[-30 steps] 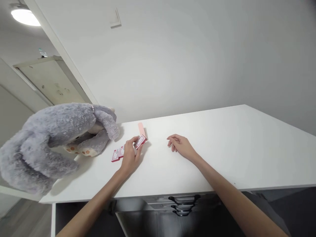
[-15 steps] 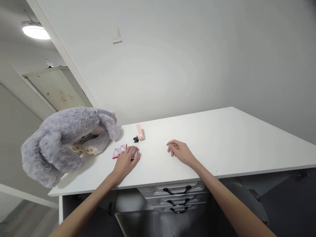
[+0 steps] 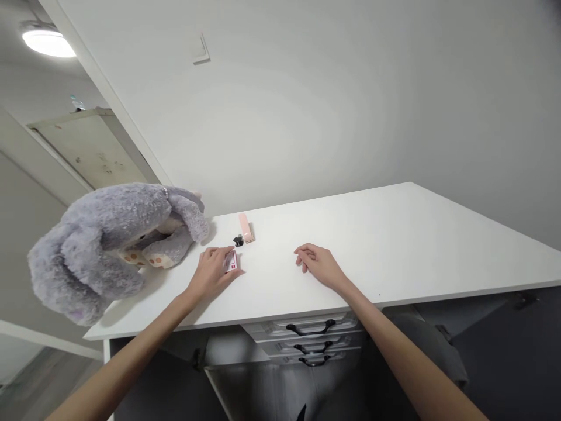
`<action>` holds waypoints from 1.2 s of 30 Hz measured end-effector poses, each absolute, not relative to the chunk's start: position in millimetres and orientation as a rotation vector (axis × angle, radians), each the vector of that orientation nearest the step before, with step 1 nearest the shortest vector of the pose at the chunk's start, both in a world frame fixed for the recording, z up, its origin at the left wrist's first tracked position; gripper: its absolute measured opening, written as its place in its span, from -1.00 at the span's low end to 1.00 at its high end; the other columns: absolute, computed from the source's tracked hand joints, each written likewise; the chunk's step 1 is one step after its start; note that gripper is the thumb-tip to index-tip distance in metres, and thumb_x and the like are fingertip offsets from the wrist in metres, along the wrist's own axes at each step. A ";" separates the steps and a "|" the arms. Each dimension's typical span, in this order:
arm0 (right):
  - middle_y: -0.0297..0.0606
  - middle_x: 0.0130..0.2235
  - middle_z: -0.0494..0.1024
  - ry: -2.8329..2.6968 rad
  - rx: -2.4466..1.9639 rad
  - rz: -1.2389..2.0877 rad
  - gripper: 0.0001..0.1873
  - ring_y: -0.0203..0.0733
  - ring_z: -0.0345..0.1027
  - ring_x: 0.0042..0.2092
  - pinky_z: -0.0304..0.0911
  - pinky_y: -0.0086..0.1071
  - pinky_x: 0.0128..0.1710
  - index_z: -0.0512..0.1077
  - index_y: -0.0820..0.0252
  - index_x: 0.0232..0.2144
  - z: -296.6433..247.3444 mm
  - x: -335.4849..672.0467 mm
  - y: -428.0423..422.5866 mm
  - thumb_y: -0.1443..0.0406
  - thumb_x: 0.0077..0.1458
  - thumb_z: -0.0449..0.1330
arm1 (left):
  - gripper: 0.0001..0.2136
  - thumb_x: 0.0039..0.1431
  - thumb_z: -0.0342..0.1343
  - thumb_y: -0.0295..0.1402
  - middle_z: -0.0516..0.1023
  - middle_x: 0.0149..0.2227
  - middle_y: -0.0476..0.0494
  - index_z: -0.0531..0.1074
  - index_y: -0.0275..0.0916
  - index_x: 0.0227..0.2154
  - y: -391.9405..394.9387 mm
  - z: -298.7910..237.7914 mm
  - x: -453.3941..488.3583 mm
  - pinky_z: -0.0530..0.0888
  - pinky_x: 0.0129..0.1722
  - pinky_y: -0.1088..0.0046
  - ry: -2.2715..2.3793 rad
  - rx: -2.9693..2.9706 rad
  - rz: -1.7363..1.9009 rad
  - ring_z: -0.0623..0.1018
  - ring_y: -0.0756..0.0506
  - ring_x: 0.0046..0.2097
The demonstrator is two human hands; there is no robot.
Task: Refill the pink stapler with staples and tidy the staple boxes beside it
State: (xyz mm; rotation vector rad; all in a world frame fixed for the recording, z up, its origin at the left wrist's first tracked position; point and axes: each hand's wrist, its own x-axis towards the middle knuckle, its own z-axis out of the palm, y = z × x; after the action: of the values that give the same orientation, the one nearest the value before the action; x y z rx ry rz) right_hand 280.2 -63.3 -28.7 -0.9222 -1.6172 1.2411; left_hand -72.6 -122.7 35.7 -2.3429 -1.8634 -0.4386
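My left hand is closed around a small red-and-white box at the left part of the white tabletop. Thumb and fingers lie along its sides, and the palm hides whatever else is under it. Just beyond the fingertips is a small black clip, beside a pink stapler. My right hand rests on the tabletop, fingers curled in loosely, with nothing visible in them.
A big grey plush toy slumps over the left end of the tabletop. Below the front edge are drawers with black handles and dark open cabinet spaces. A pale wall rises behind.
My left hand has shifted left over the red-and-white boxes, covering the ones that showed beside it. My right hand keeps its pose. The view has tilted slightly.
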 end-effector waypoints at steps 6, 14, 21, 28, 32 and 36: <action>-0.28 -0.30 0.64 -1.613 -0.952 1.250 -0.72 -0.24 0.48 -0.41 0.35 -0.28 -0.25 0.52 0.14 -0.18 -24.4 280.8 -65.9 0.09 0.31 0.15 | -0.32 0.26 0.18 0.18 0.53 0.21 -0.36 0.35 -0.19 0.26 -94.9 33.3 -89.6 0.22 0.29 -0.07 -1.914 -2.300 -0.476 0.30 -0.48 0.32; -0.27 -0.29 0.64 -1.614 -0.952 1.252 -0.73 -0.23 0.48 -0.40 0.36 -0.26 -0.23 0.52 0.14 -0.17 -27.7 280.5 -64.4 0.09 0.31 0.16 | -0.33 0.32 0.13 0.12 0.46 0.30 -0.44 0.27 -0.22 0.32 -87.0 19.0 -104.1 0.20 0.32 -0.15 -1.892 -2.279 -0.422 0.26 -0.49 0.39; -0.28 -0.29 0.64 -1.638 -0.988 1.242 -0.75 -0.22 0.48 -0.38 0.37 -0.26 -0.23 0.54 0.12 -0.17 -26.4 280.8 -66.4 0.11 0.31 0.17 | -0.30 0.30 0.13 0.17 0.45 0.32 -0.40 0.29 -0.21 0.30 -93.8 13.5 -114.6 0.19 0.35 -0.07 -1.836 -2.169 -0.490 0.29 -0.45 0.38; -0.28 -0.28 0.65 -1.691 -1.031 1.228 -0.74 -0.21 0.48 -0.36 0.36 -0.27 -0.26 0.54 0.11 -0.15 -25.6 280.0 -68.3 0.11 0.32 0.15 | -0.31 0.23 0.16 0.24 0.55 0.23 -0.34 0.42 -0.17 0.22 -90.3 11.3 -127.1 0.29 0.32 -0.02 -1.894 -2.156 -0.598 0.45 -0.43 0.29; -0.26 -0.26 0.66 -1.710 -1.055 1.220 -0.74 -0.20 0.49 -0.35 0.36 -0.26 -0.27 0.55 0.10 -0.15 -26.1 279.3 -68.3 0.12 0.32 0.14 | -0.33 0.26 0.15 0.20 0.54 0.24 -0.31 0.41 -0.16 0.25 -88.7 10.8 -126.7 0.35 0.31 0.03 -1.918 -2.289 -0.652 0.47 -0.38 0.29; -0.26 -0.26 0.66 -1.714 -1.067 1.231 -0.76 -0.20 0.48 -0.35 0.37 -0.26 -0.27 0.54 0.09 -0.15 -25.3 278.4 -68.6 0.13 0.32 0.14 | -0.39 0.32 0.12 0.16 0.54 0.25 -0.26 0.43 -0.12 0.25 -89.6 11.4 -125.8 0.33 0.33 0.03 -1.919 -2.349 -0.669 0.42 -0.36 0.33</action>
State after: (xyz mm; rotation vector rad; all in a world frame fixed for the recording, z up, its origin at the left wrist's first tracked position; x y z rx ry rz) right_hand 278.4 -68.6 -25.3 -1.0667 -1.7139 1.2308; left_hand -125.8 -89.6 11.4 -2.3488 -1.9191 -0.6688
